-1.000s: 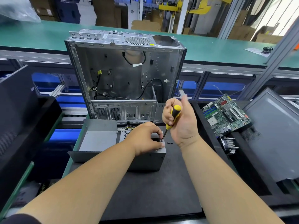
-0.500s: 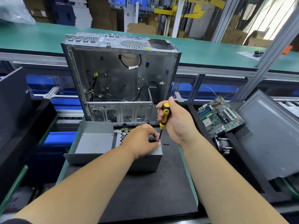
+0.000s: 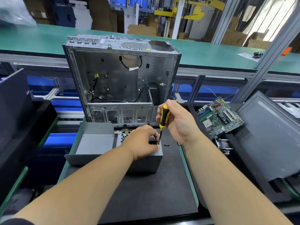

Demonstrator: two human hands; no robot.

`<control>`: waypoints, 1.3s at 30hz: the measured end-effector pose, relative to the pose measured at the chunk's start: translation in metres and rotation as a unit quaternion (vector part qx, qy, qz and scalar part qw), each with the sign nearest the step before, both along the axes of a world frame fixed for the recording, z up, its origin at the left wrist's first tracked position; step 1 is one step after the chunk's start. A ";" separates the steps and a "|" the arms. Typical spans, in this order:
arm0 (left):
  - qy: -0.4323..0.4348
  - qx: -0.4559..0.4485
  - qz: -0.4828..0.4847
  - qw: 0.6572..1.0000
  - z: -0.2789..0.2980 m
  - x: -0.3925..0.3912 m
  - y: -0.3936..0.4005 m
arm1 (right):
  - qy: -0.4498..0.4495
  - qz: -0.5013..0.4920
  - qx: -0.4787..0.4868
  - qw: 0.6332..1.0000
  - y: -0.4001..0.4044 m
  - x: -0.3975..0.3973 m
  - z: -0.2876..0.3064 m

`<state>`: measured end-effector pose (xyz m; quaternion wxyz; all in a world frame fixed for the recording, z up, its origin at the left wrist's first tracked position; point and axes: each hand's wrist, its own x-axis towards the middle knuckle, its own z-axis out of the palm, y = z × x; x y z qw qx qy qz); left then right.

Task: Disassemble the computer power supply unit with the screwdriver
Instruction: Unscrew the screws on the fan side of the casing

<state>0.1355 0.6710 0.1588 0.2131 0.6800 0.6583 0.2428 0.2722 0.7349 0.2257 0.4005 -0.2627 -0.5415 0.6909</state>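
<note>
While the power supply unit is being steadied on the black mat of the bench, the left hand is being kept curled on its top corner, fingers pinching just beside the tip, likely so the box cannot twist. The screwdriver is being held upright in the closed grip of the right hand, its tip being pressed down beside the left fingers. Loose screws are lying just right of the tip. The screw head itself is being hidden by the fingers.
</note>
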 end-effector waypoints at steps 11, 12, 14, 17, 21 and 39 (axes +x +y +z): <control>-0.002 -0.004 0.003 1.000 -0.002 -0.001 0.001 | 0.016 0.034 -0.014 0.999 -0.014 -0.011 0.001; -0.002 -0.003 0.002 1.000 -0.002 -0.001 0.001 | 0.023 0.039 -0.016 0.999 -0.015 -0.010 0.002; 0.000 0.001 0.001 1.000 -0.003 -0.001 0.001 | 0.032 0.039 -0.014 0.999 -0.015 -0.009 0.003; 0.010 0.023 0.009 1.000 -0.006 0.001 -0.001 | 0.016 0.038 -0.001 0.999 -0.013 -0.006 0.002; -0.009 0.038 0.033 0.999 -0.009 0.004 -0.002 | -0.008 0.029 -0.009 1.000 -0.009 -0.003 0.005; -0.045 0.024 0.040 0.998 -0.007 0.003 0.002 | 0.010 -0.002 -0.003 1.000 -0.013 -0.010 0.005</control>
